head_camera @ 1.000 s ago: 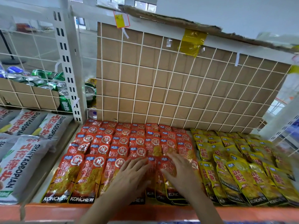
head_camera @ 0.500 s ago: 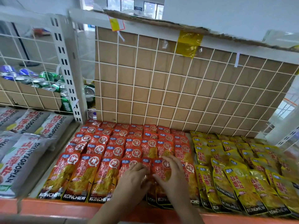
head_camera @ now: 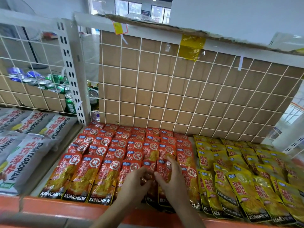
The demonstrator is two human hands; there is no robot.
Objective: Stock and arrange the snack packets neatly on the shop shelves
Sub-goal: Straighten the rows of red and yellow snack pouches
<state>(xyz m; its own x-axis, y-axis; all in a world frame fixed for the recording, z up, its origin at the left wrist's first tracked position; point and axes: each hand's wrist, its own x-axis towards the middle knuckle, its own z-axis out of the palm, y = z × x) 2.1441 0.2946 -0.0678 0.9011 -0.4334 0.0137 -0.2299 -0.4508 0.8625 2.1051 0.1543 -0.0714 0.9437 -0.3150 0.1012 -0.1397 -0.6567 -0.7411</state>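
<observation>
Red KONCHEW snack packets (head_camera: 115, 155) lie in overlapping rows on the shelf (head_camera: 65, 209), with yellow KONCHEW packets (head_camera: 238, 178) in rows to their right. My left hand (head_camera: 136, 185) and my right hand (head_camera: 171, 181) meet over the front row of red packets. Each hand's fingers curl around the edges of one red front packet (head_camera: 162, 170) in the middle. The lower halves of the packets under my hands are hidden.
Grey SHANYAOBOPIAN bags (head_camera: 28, 155) lie on the shelf at the left. A white wire grid backed with cardboard (head_camera: 189, 96) closes the rear. Drink cans (head_camera: 49, 83) sit behind the grid at the left. The orange shelf lip runs along the front.
Both hands went from lying flat and spread on the front red packets to drawing together with fingers curled on a middle packet. The camera tilted up slightly.
</observation>
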